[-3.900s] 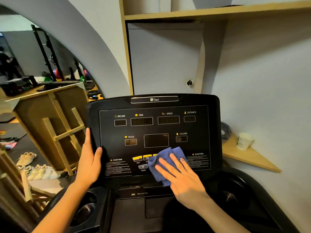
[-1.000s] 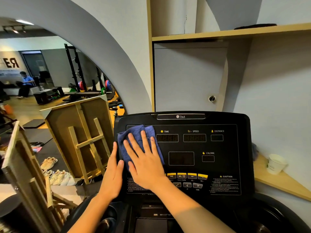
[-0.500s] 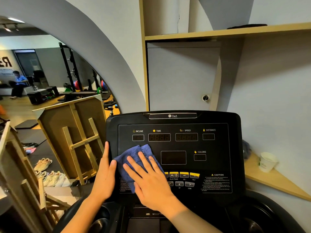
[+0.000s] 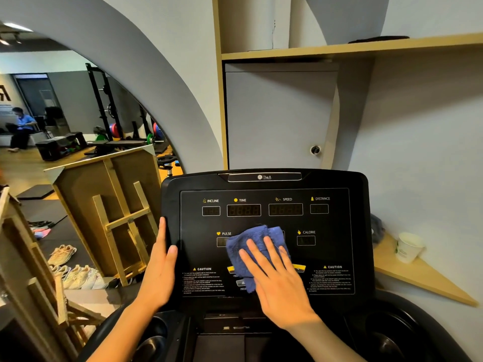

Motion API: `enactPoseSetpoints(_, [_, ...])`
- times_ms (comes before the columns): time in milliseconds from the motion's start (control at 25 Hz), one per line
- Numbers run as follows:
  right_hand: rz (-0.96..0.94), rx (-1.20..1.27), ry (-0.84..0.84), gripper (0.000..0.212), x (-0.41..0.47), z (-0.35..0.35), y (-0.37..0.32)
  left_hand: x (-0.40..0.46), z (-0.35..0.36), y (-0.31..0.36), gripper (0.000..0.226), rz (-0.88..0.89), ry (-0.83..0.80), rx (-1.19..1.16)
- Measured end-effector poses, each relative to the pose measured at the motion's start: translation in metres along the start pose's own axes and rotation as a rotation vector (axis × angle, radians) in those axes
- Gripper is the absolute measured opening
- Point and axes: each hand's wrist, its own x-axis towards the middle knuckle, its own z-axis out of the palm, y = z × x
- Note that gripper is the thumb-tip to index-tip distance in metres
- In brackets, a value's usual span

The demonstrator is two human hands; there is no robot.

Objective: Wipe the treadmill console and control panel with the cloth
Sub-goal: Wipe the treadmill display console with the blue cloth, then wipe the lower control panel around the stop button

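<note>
The black treadmill console fills the middle of the head view, with its dark control panel and small displays facing me. A blue cloth lies flat on the panel's centre, covering the middle display and part of the yellow buttons. My right hand presses on the cloth with fingers spread. My left hand grips the console's left edge, thumb on the front face.
Cup holders sit low on both sides of the console. A paper cup stands on a wooden corner shelf at right. Wooden frames and shoes lie to the left. A person sits far back left.
My right hand has slid the cloth rightward from the panel's left side to its centre, uncovering the PULSE label. My left hand keeps its hold on the console edge.
</note>
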Motion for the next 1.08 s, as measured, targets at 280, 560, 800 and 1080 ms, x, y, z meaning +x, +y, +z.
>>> enactPoseSetpoints(280, [0.157,-0.074,0.074,0.073,-0.033,-0.002,0.056,-0.004,0.001,0.010,0.077,0.015,-0.002,0.088])
enactPoseSetpoints(560, [0.319,0.169,0.179,0.078,-0.049,-0.012,0.098,-0.020,0.004,0.013,0.078,-0.028,0.039,0.210])
enactPoseSetpoints(800, [0.436,0.515,0.336,0.067,-0.051,-0.027,0.128,-0.053,0.003,0.012,0.074,-0.150,0.024,0.324])
enactPoseSetpoints(1080, [0.901,0.900,0.620,0.035,-0.060,-0.069,0.148,-0.106,-0.017,0.023,0.068,-0.122,0.035,0.407])
